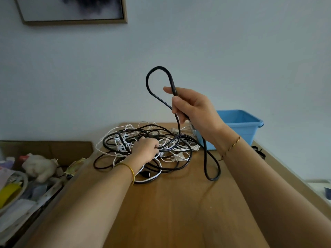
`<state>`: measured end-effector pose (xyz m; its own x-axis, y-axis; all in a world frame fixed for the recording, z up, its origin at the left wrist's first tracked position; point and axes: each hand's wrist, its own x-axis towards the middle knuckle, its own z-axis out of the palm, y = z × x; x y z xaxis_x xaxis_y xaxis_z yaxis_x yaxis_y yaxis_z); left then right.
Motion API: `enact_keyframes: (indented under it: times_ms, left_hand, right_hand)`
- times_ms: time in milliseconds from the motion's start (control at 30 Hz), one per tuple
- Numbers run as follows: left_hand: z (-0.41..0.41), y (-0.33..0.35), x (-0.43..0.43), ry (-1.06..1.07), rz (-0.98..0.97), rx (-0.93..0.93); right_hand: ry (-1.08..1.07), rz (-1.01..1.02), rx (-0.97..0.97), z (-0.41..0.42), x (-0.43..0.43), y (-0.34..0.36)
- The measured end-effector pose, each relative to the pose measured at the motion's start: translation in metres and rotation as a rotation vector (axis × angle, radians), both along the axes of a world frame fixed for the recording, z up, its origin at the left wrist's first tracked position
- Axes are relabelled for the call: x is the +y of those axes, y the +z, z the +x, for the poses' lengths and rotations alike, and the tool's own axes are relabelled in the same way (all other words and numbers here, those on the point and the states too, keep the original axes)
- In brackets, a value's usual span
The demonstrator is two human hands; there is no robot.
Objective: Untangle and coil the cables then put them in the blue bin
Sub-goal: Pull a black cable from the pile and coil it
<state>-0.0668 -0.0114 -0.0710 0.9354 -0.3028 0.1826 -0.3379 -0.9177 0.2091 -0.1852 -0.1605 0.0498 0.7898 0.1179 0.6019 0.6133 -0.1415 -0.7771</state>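
Barely started: right hand [195, 108] grips a black cable [157, 97] loop, left hand [146, 149] clutches the tangle [172, 149]; bin [250, 126] looks empty.

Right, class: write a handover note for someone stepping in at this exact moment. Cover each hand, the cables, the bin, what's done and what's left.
Right hand: raised, gripping the black cable, with one loop standing above the fist and another hanging down to the wooden table.
Left hand: fingers curled into the tangle of black and white cables on the table.
Blue bin: far right of the table, behind the right hand; its inside is mostly out of sight.
Done: coiling of the black cable has begun.
Left: free it from the tangle, finish the coil, bin it, then do the other cables.
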Motion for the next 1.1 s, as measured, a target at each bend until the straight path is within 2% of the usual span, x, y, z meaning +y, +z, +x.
enact_keyframes:
  times_ms: [133,300,367,433,567,667,733,833,933,1000,1100]
  left_hand:
    - [0.008,0.025,0.002,0.02,-0.285,-0.327]
    - [0.009,0.078,0.006,-0.01,-0.33,-0.674]
    - [0.001,0.095,0.009,-0.103,-0.396,-0.771]
    - [-0.007,0.11,0.013,-0.232,-0.391,-0.786]
    - [-0.021,0.125,0.018,-0.377,-0.347,-0.593]
    - [-0.029,0.128,0.019,-0.373,-0.407,-0.42]
    - [-0.031,0.131,0.019,-0.339,-0.411,-0.306]
    - [-0.029,0.136,0.021,-0.301,-0.435,-0.17]
    - [-0.03,0.14,0.026,-0.28,-0.491,-0.058]
    - [-0.033,0.14,0.03,-0.27,-0.597,0.062]
    - [-0.032,0.139,0.045,-0.287,-0.76,0.257]
  right_hand:
    - [-0.09,0.135,0.047,0.019,-0.004,0.002]
    - [-0.181,0.167,0.107,0.038,-0.008,-0.005]
    - [-0.224,0.162,0.118,0.044,-0.008,-0.009]
    - [-0.264,0.156,0.129,0.049,-0.007,-0.013]
    - [-0.311,0.059,0.176,0.059,-0.003,-0.018]
    - [-0.489,-0.282,0.181,0.07,-0.001,-0.02]
    - [-0.618,-0.477,0.081,0.073,-0.002,-0.021]
    - [-0.557,-0.619,-0.122,0.07,0.002,-0.019]
    - [-0.473,-0.746,-0.157,0.076,0.009,-0.019]
    - [-0.547,-0.759,-0.184,0.081,0.01,-0.019]
    - [-0.635,-0.568,-0.167,0.087,0.008,-0.016]
